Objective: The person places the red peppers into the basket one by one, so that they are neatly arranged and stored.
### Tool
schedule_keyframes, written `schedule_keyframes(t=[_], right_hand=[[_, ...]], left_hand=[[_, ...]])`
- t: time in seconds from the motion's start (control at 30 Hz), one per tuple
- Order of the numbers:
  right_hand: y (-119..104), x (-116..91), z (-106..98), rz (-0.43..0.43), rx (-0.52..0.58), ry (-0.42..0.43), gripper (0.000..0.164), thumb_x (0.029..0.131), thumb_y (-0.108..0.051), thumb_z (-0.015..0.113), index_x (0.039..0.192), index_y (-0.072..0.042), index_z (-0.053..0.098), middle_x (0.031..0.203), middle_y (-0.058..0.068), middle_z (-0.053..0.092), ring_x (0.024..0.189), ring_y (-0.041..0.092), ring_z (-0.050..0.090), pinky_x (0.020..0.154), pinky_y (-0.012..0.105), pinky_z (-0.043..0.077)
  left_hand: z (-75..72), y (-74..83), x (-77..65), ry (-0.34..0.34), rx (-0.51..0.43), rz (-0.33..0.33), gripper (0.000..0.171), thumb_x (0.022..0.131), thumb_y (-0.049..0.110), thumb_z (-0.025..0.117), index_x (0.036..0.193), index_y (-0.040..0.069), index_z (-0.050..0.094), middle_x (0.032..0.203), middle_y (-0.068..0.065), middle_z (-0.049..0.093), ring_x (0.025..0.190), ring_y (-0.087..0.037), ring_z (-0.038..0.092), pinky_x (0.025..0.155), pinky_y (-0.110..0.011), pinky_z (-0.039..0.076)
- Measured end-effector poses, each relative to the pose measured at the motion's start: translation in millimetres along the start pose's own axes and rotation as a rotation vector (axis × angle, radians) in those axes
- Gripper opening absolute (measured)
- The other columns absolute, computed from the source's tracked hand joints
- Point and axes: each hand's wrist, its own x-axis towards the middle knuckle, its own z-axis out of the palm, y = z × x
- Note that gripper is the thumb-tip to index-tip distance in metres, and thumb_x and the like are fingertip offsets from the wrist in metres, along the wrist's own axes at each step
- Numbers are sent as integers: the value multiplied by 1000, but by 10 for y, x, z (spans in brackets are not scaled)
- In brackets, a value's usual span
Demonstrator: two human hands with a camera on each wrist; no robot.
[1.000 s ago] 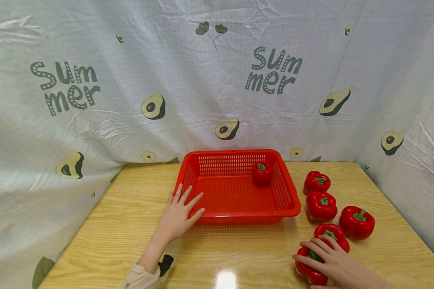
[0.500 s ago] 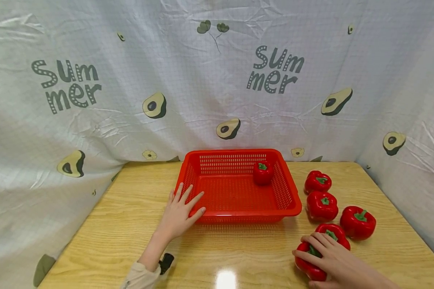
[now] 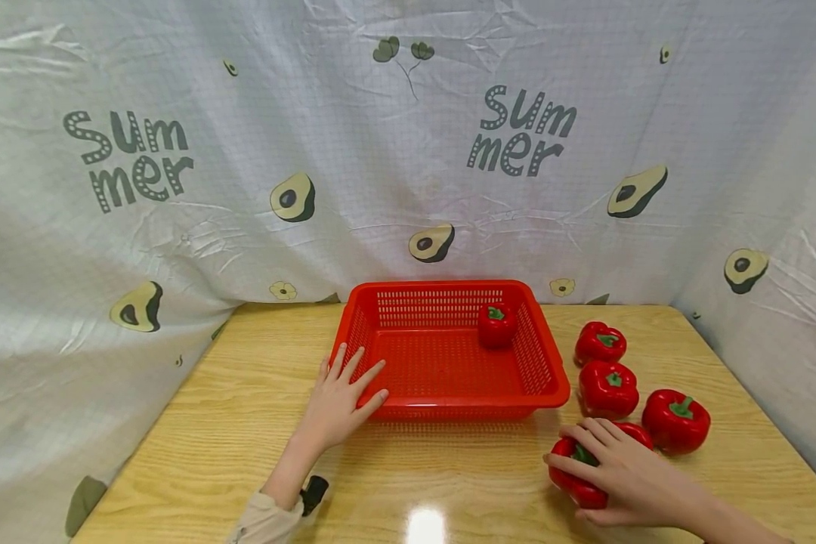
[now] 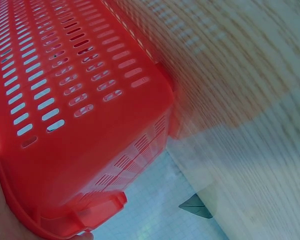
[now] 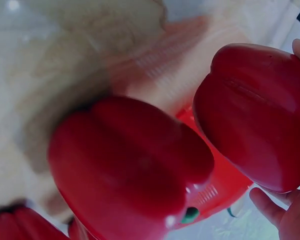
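A red plastic basket point(image 3: 442, 403) with slotted walls stands on the table. My left hand point(image 3: 336, 400) rests on its front left corner with the fingers spread; in the left wrist view part of that hand point(image 4: 4, 215) touches the basket's rim. A red bell pepper point(image 3: 574, 491) sits in the grip of my right hand point(image 3: 625, 477), whose fingers bend over its top. The right wrist view has this pepper point(image 5: 255, 115) between thumb and fingers. Close behind it is another bell pepper point(image 3: 638, 432), partly covered by the hand.
Three more bell peppers, a front right one point(image 3: 676, 421), a middle one point(image 3: 608, 389) and a rear one point(image 3: 599, 344), lie right of the basket. Inside the basket's back right corner is one pepper point(image 3: 496, 329). A printed curtain point(image 3: 353, 151) hangs behind the wooden table point(image 3: 476, 476).
My right hand has closed more firmly round the front pepper and shifted it slightly up and left in the head view. My left hand has stayed on the basket.
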Motion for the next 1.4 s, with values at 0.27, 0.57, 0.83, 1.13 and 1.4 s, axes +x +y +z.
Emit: schedule_keyframes(t=[0.27,0.57,0.83,1.13,1.4], right_hand=[[107,117,-93,-35,7,57,59,69,-61,62,121,-37,51,116,-2,52,103,14,44,75,37,49],[213,243,-195,-15,-4,52,57,74,-64,52,123,-34,50,113,-1,51,104,15,41,78,38,45],[317,358,-306,0,-1,84,58,77,-66,46,124,-31,50,111,-1,53,103,16,42,81,39,41],[454,503,-408,-70,-15,176,55,79,-62,48,118,-23,56,107,6,54,98,20,42,82,37,33],[587,581,-385,-68,-39,154,57,80,-63,46,119,-22,55,107,7,53,97,21,43,78,40,38]], left_hand=[[8,9,-6,-9,3,-9,52,87,51,44,132,26,44,143,-14,33,136,-38,15,107,-57,12],[11,14,-14,-19,-15,-20,53,86,50,44,132,25,44,143,-15,33,136,-38,14,107,-58,12],[12,11,-16,-8,-24,-20,52,86,49,45,132,24,45,142,-15,34,136,-38,14,108,-58,10],[1,13,-12,-13,-22,-25,52,87,49,45,132,24,44,143,-14,33,137,-37,14,108,-58,10],[-4,19,-6,-13,-20,-19,52,87,50,44,132,25,44,143,-14,33,137,-37,13,108,-58,10]])
